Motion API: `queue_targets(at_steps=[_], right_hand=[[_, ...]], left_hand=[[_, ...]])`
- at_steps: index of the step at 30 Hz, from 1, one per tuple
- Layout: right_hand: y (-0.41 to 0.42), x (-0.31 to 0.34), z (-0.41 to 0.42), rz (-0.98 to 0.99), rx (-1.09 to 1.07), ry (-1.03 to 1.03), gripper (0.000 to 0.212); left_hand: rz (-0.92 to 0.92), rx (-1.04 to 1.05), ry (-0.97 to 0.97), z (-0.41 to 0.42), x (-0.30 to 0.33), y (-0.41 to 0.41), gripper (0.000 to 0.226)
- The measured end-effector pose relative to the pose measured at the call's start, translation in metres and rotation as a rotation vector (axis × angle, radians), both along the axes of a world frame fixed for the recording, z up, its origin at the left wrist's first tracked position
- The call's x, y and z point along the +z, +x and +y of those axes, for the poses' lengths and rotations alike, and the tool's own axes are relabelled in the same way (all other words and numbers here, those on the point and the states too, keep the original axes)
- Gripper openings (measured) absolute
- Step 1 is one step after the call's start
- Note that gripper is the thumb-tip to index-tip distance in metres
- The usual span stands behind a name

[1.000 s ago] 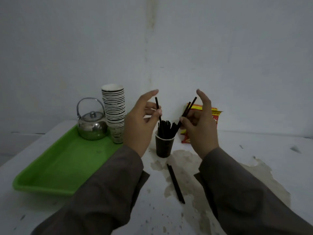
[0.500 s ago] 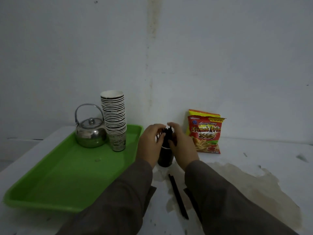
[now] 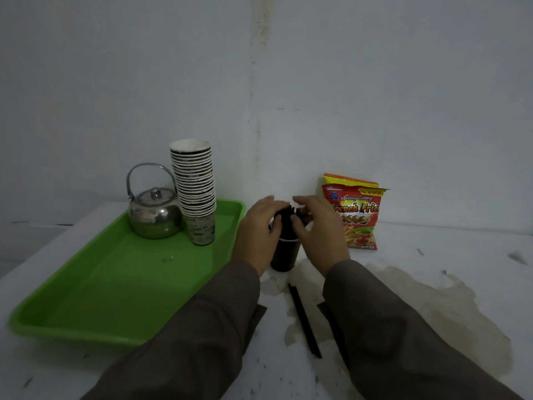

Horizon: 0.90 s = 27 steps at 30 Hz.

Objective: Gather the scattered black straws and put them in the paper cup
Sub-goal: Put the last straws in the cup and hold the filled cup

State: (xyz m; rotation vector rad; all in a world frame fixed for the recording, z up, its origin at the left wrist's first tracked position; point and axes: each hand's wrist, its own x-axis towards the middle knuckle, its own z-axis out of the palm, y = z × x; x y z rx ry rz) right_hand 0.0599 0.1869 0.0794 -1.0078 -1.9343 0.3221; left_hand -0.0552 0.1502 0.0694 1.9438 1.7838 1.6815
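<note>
A dark paper cup (image 3: 284,255) stands on the white table just right of the green tray, with a bundle of black straws (image 3: 286,216) upright in it. My left hand (image 3: 255,235) and my right hand (image 3: 318,233) cup the bundle from either side, thumbs pressed on the straws above the rim, fingers arched over the tips. The hands hide much of the bundle. A pair of loose black straws (image 3: 304,320) lies side by side on the table between my sleeves, in front of the cup.
A green tray (image 3: 95,293) on the left holds a steel kettle (image 3: 154,217) and a tall stack of paper cups (image 3: 196,192). A red snack bag (image 3: 356,215) leans on the wall right of the cup. Brown stains (image 3: 418,307) mark the table.
Both hands came down from chest height, where each held straws, to the cup. Those straws now stand in the cup, and the hands have loosened slightly around the bundle.
</note>
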Motion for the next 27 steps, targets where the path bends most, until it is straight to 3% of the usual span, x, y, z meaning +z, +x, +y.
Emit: queue_targets(at_steps=[3,6,9,13,16,23,27], right_hand=[[0.014,0.005,-0.017,0.143,-0.09,0.048,0.025],[0.031,-0.009,-0.039,0.213,-0.166,-0.035,0.017],[0.042,-0.037,-0.056,0.004,-0.197,-0.272,0.01],[0.044,-0.064,-0.069,-0.288,-0.195,-0.576,0.023],[0.043,-0.07,-0.075,-0.32,-0.239,-0.61,0.021],[0.034,-0.076,-0.083,-0.47,-0.226,-0.479,0.017],[0.03,-0.073,-0.082,-0.449,-0.258,-0.588,0.015]], left_hand=[[0.016,0.023,0.09,-0.014,0.006,0.003,0.03],[-0.015,0.031,0.084,-0.033,-0.003,0.011,0.026],[-0.083,0.02,-0.056,-0.052,-0.028,0.021,0.023],[-0.185,0.044,-0.207,-0.069,-0.062,0.032,0.021],[-0.206,0.032,-0.248,-0.077,-0.073,0.037,0.02],[-0.181,0.029,-0.263,-0.08,-0.08,0.037,0.02],[-0.173,0.043,-0.271,-0.078,-0.082,0.034,0.02]])
